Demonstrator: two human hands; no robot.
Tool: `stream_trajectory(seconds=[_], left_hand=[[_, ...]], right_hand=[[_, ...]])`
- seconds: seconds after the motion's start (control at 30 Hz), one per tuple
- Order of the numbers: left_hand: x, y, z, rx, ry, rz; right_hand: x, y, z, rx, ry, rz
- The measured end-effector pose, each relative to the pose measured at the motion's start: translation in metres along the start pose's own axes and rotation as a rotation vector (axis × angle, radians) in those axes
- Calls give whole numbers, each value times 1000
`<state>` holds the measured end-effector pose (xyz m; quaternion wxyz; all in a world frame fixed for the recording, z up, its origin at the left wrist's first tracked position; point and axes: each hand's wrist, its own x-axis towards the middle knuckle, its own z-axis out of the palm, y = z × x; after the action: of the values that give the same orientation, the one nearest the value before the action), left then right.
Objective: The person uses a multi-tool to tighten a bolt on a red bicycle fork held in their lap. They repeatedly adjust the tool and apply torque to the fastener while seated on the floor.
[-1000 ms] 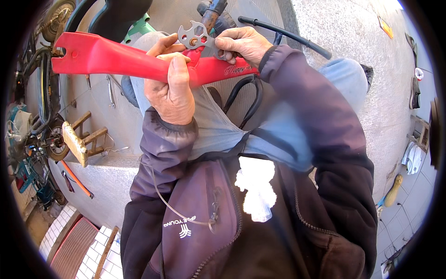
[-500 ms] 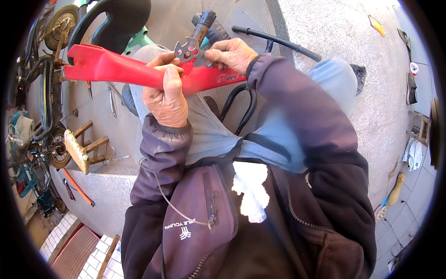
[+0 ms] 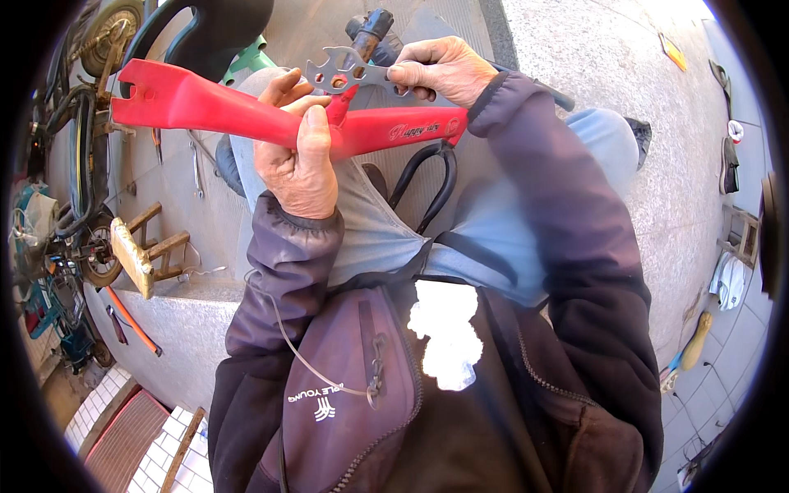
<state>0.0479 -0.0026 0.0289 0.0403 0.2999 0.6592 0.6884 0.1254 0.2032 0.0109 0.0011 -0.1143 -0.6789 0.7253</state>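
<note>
A red bike frame (image 3: 209, 108) lies across above my lap, tilted slightly. My left hand (image 3: 297, 177) is wrapped round its middle, thumb on the near side. Between finger and thumb, my right hand (image 3: 444, 70) pinches the end of a flat grey multi-hole spanner (image 3: 370, 76). The spanner's notched end lies over the short red upright tube (image 3: 339, 108) of the frame, near my left fingertips; whether it grips anything there, I cannot tell. A black fork (image 3: 449, 177) joins the frame's right end.
A dark, worn tube (image 3: 374, 31) stands behind the spanner. Beyond the frame is a black seat (image 3: 218, 37). On the left are a small wooden stool (image 3: 136, 255), a loose spanner (image 3: 196, 168) and parked bikes (image 3: 82, 156). A brush (image 3: 697, 341) lies far right.
My right hand has moved right and slightly up, with the spanner now stretched out more level. More of the frame's right end shows. My left hand keeps its hold.
</note>
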Motion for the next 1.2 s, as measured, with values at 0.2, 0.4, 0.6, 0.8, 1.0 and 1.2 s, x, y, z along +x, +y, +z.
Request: stream_trajectory(seconds=[0.2,0.4,0.6,0.8,1.0,1.2], left_hand=[[1,4,-2,90,-39,35],[-2,5,2,98,31,24],[-4,2,4,107,96,25],[-3,-1,2,134,85,36],[-3,0,4,126,99,24],[-3,-2,2,144,101,20]], right_hand=[[8,-10,-14,-213,6,-37],[18,-26,-14,-237,34,-15],[20,-48,0,-294,139,-22],[22,-51,1,-647,227,-175],[17,-49,9,-793,397,-319],[15,-46,16,-880,484,-404]])
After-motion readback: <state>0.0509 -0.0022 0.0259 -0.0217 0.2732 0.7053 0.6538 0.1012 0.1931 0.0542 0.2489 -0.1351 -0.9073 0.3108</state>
